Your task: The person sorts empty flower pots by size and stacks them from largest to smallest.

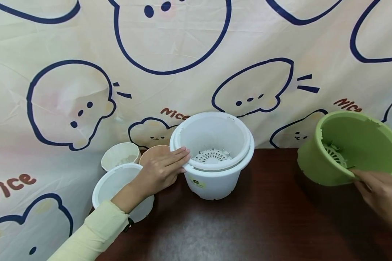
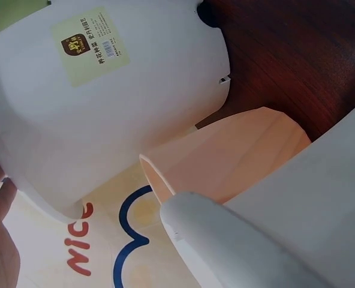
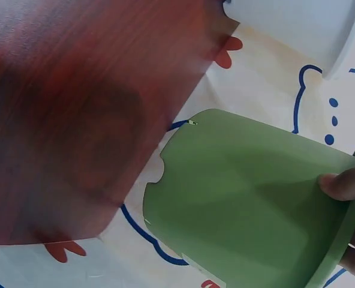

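A white flower pot (image 1: 212, 185) stands at the middle of the table with a second white pot (image 1: 215, 137) nested inside it. Both have slotted bottoms, and a label (image 2: 90, 45) is stuck on the outer wall. My left hand (image 1: 161, 168) pinches the left side of the rim, fingers on top and thumb below. Off to the right, my right hand (image 1: 380, 192) grips the near rim of a green pot (image 1: 308, 163), which tilts above the table; in the right wrist view the thumb (image 3: 345, 183) presses its outer wall.
Left of the nested pots are another white pot (image 1: 109, 185), a small cream pot (image 1: 119, 156) and a peach pot (image 1: 150, 150), partly behind my left hand. A dark brown table (image 1: 248, 228) meets a printed cloth backdrop (image 1: 183, 90).
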A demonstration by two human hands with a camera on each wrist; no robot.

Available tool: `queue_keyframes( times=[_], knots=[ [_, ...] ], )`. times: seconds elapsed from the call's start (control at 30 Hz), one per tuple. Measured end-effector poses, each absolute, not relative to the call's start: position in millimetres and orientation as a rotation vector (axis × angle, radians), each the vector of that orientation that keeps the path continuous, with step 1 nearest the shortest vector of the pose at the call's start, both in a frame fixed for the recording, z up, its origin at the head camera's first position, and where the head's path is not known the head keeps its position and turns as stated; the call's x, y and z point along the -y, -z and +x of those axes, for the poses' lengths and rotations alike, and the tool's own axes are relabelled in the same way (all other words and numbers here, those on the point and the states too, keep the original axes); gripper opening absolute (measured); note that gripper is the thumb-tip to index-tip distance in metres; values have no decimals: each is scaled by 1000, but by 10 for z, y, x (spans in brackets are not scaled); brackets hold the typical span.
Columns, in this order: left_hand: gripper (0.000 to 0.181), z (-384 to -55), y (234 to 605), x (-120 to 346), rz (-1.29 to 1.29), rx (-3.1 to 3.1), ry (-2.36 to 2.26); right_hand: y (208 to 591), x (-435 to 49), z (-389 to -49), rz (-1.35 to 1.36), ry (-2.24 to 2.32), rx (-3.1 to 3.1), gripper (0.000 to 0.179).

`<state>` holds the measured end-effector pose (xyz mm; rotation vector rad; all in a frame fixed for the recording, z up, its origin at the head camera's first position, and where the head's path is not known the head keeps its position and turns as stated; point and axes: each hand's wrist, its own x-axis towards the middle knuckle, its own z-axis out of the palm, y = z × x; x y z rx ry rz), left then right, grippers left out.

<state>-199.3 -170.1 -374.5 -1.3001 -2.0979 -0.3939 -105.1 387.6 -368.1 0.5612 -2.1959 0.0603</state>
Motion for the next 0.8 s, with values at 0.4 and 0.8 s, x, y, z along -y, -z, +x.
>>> queue_keyframes(
  times=[0.4, 0.8],
  knots=[
    [48, -1995, 3738, 1704, -1308, 2078, 403, 3498, -3832, -1107, 599, -36, 2162, 78],
    [47, -1994, 3736, 1708, -1317, 2088, 403, 3416, -3768, -1160, 605, -98, 2134, 74]
  ],
)
